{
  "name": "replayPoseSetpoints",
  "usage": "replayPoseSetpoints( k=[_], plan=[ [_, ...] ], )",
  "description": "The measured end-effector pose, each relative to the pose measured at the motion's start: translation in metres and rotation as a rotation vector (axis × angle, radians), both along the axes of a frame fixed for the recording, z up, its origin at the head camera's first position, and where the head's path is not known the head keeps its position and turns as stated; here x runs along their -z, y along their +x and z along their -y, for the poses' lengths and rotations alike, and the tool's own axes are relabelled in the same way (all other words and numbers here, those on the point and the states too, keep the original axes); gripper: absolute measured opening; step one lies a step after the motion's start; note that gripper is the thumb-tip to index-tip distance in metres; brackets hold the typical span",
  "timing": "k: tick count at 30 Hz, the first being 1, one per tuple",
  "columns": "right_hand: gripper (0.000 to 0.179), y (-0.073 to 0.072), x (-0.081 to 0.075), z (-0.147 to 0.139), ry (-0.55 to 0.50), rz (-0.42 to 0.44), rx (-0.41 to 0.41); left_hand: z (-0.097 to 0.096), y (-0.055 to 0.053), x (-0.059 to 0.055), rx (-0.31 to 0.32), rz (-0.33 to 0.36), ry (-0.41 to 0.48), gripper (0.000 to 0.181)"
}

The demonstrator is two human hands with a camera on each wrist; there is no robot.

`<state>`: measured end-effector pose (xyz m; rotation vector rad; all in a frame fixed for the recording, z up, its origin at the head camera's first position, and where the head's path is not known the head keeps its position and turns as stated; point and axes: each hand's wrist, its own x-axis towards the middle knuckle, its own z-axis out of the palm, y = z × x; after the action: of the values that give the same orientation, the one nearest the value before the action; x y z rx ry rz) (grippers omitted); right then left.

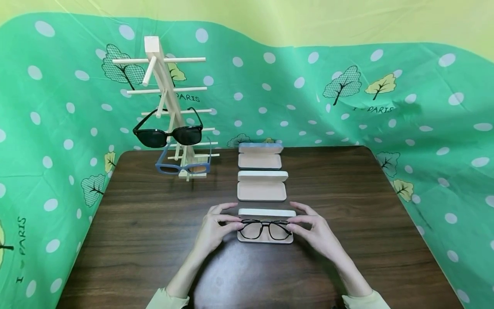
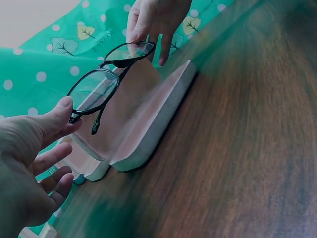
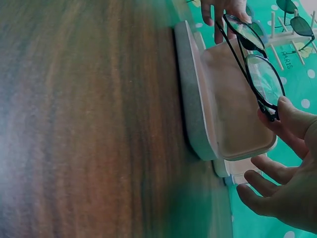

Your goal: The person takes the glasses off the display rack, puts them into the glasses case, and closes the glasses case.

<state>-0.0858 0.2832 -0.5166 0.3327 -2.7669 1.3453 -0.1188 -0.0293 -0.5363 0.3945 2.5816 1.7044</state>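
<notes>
Head view: left hand (image 1: 216, 226) and right hand (image 1: 314, 227) pinch black-framed clear eyeglasses (image 1: 265, 224) above nearest white case (image 1: 267, 212), likely aligning; next needs level handling.

Over on the wooden rack (image 1: 152, 44), dark sunglasses (image 1: 185, 135) are hung just above blue-framed glasses (image 1: 183, 168), and now the brown counter (image 1: 146, 240) is seen backed by dotted, tree-printed green cloth (image 1: 278, 96)!
</notes>
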Motion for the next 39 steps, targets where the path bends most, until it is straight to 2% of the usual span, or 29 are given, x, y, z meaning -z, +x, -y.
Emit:
replayPoseSetpoints(
  k=[13, 21, 39],
  plan=[
    [0.009, 0.000, 0.017, -0.002, 0.024, 0.074, 0.039, -0.003, 0.000, 0.015, -0.017, 0.063, -0.005, 0.011],
    [0.010, -0.003, 0.023, -0.002, 0.049, 0.060, 0.052, -0.006, -0.001, 0.020, -0.033, 0.029, -0.045, 0.015],
    [0.008, -0.005, 0.028, 0.004, 0.122, 0.052, 0.106, -0.013, 0.000, 0.029, -0.079, 0.027, -0.090, 0.016]
  ],
)
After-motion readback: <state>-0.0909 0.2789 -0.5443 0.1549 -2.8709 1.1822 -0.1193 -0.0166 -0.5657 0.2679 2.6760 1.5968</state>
